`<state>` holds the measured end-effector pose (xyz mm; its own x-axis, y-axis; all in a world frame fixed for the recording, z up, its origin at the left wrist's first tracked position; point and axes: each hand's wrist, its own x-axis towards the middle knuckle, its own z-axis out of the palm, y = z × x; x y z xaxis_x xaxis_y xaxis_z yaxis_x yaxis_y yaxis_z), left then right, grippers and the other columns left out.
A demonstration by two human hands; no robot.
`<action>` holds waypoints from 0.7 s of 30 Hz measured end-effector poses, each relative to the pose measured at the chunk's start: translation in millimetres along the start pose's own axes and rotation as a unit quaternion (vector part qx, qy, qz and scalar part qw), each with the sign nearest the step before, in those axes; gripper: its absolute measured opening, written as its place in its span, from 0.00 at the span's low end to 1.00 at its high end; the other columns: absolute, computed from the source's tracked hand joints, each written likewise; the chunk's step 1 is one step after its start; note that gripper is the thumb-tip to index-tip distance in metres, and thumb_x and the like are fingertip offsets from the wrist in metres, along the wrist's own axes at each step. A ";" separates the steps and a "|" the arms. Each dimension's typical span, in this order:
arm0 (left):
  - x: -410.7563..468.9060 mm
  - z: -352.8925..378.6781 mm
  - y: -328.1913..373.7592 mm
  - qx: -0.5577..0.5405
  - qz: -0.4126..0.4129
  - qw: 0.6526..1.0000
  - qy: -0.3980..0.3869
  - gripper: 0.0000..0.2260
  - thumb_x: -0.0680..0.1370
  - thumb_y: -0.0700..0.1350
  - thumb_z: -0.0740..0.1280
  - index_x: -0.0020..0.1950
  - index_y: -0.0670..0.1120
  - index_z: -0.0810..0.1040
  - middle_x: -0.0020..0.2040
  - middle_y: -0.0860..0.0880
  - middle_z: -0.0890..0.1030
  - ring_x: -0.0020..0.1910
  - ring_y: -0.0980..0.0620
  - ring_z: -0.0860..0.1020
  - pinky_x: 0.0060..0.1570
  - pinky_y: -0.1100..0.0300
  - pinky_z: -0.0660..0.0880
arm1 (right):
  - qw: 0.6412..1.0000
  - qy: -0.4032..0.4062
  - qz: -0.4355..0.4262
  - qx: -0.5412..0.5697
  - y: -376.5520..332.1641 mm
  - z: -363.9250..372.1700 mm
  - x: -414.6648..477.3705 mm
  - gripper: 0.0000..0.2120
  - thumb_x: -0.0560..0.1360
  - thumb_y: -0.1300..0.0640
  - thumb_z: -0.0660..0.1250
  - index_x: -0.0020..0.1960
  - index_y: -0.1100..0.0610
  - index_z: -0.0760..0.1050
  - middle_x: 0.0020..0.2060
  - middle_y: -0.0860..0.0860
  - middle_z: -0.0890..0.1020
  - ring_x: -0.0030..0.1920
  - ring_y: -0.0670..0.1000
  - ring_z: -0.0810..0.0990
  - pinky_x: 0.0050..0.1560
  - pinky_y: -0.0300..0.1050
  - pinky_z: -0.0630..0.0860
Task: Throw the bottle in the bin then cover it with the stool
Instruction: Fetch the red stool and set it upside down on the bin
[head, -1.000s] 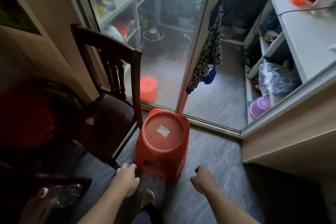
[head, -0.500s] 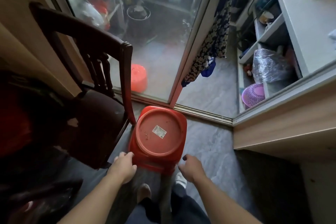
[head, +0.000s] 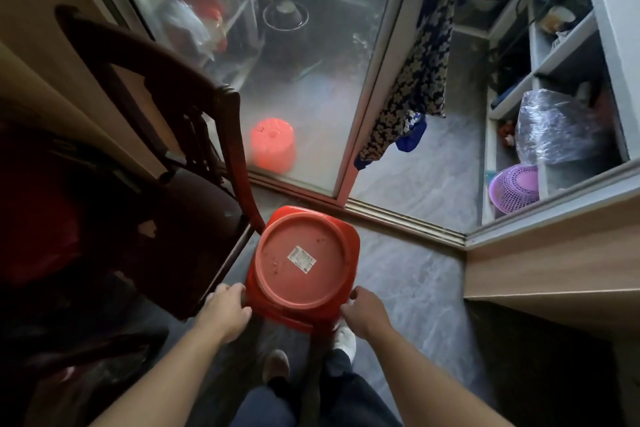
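Note:
A red plastic stool [head: 304, 263] with a round top and a white sticker stands on the grey floor right in front of me, beside the chair leg. My left hand [head: 225, 312] grips its near left edge. My right hand [head: 363, 314] grips its near right edge. At the lower left lies a dark bin [head: 90, 371] in deep shadow; I cannot make out the bottle in it. My feet show just below the stool.
A dark wooden chair [head: 180, 191] stands close on the left, touching the stool. A sliding glass door [head: 294, 80] and its floor track lie ahead, with an orange stool [head: 273, 144] behind the glass. A wooden cabinet [head: 554, 263] and shelves with a purple basket [head: 514, 185] are on the right.
Both hands moved forward from the floor side and closed on the stool's near edges. My view came closer and tilted down over the stool.

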<state>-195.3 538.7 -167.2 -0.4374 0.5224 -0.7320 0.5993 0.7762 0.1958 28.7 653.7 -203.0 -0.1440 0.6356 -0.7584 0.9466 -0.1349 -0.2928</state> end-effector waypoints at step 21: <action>139.4 58.6 10.8 -0.111 -0.024 0.989 0.092 0.25 0.77 0.48 0.65 0.73 0.50 0.64 0.72 0.45 0.66 0.70 0.43 0.67 0.67 0.44 0.68 | 0.969 0.099 0.115 0.195 -2.4 76.5 141.3 0.25 0.74 0.48 0.64 0.68 0.58 0.68 0.62 0.56 0.76 0.59 0.59 0.78 0.60 0.58 0.77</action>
<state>-210.5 599.2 -305.4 -0.5893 0.5219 -0.6167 0.4208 0.8499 0.3171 -16.0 685.7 -354.0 0.1518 0.6824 -0.7151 0.7604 -0.5428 -0.3566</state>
